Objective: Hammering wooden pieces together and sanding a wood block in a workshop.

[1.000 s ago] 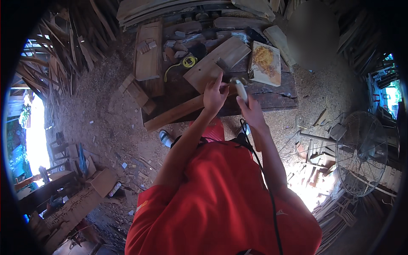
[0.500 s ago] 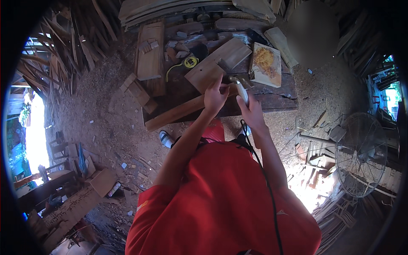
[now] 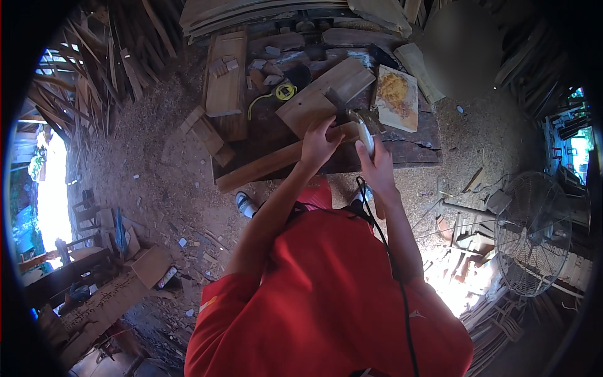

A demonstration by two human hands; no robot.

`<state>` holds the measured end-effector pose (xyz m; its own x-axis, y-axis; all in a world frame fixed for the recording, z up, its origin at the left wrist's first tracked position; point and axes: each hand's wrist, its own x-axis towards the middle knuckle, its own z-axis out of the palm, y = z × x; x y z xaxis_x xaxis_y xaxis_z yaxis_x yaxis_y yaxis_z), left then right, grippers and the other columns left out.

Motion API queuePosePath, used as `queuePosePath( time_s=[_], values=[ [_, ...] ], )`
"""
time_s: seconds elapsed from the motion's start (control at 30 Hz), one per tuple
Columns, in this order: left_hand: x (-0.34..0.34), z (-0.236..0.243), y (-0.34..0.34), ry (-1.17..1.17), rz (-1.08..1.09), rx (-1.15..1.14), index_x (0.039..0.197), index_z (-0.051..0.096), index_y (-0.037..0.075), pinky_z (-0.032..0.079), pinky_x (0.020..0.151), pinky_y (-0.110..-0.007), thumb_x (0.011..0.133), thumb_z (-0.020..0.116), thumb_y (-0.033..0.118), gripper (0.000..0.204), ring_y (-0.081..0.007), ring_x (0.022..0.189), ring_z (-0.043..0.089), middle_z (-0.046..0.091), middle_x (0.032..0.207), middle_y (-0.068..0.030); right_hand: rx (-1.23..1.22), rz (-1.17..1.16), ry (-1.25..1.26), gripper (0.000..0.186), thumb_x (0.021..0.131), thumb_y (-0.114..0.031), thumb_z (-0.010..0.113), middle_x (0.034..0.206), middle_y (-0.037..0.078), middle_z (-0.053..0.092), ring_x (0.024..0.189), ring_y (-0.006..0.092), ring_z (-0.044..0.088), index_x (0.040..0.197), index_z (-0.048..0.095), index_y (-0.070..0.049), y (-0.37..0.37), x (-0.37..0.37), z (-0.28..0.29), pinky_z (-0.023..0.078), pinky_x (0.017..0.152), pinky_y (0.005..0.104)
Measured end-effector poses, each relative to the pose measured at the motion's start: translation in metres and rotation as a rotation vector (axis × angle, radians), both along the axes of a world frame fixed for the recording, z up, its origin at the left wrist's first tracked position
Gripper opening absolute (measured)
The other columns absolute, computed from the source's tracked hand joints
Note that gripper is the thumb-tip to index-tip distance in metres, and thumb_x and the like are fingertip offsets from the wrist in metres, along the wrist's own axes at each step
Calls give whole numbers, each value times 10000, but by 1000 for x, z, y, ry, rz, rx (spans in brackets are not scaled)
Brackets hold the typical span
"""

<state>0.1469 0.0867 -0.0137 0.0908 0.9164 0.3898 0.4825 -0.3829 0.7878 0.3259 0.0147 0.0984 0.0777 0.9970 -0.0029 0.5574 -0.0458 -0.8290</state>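
A long wooden strip lies slantwise along the near edge of the dark workbench. My left hand rests over its right part, with thumb and forefinger apart. My right hand is closed round the pale, curved handle of a hand tool. Dark metal shows at the tool's far end, above the strip's right end; its exact kind is unclear. Just beyond both hands lies a wide plank, with a small dark flat piece at its right edge.
A yellow tape measure lies by small wood blocks. Boards lie on the bench's left; a stained pale board is at right. A wire-caged fan stands right. A black cord runs down my shirt.
My right hand and the tool have shifted slightly right and nearer to me. My left fingers have lowered a little. The bench things stay in place relative to each other.
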Motion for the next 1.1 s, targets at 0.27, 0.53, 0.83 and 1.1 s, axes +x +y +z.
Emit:
queuePosePath(
  time_s=[0.27,0.53,0.83,1.1],
  values=[
    [-18,-13,-18,208,-50,20,1314,735,1,587,998,-446,798,929,273,615,-365,1161,710,747,1235,-164,136,90,-228,372,1088,-347,677,783,251,686,755,469,724,1186,631,9,0,8,-58,529,673,547],
    [-21,-10,-20,215,-49,-3,1311,735,19,584,1017,-443,804,903,265,588,-353,1202,684,743,1261,-145,49,34,-67,366,1077,-330,695,751,256,672,705,509,689,1137,635,26,-11,9,-37,515,638,552],
    [-22,-11,-20,208,-38,-33,1315,747,40,579,1038,-442,809,904,290,585,-355,1215,690,755,1268,-149,42,1,1,347,1070,-304,699,802,284,688,754,545,688,1154,637,26,-22,8,-46,520,656,584],
    [-23,-11,-21,197,-41,1,1287,755,23,599,991,-445,824,915,325,575,-370,1141,728,759,1244,-173,22,-6,-10,383,1063,-357,718,638,166,614,550,333,651,1096,650,19,-19,9,-49,472,555,455]
  ],
)
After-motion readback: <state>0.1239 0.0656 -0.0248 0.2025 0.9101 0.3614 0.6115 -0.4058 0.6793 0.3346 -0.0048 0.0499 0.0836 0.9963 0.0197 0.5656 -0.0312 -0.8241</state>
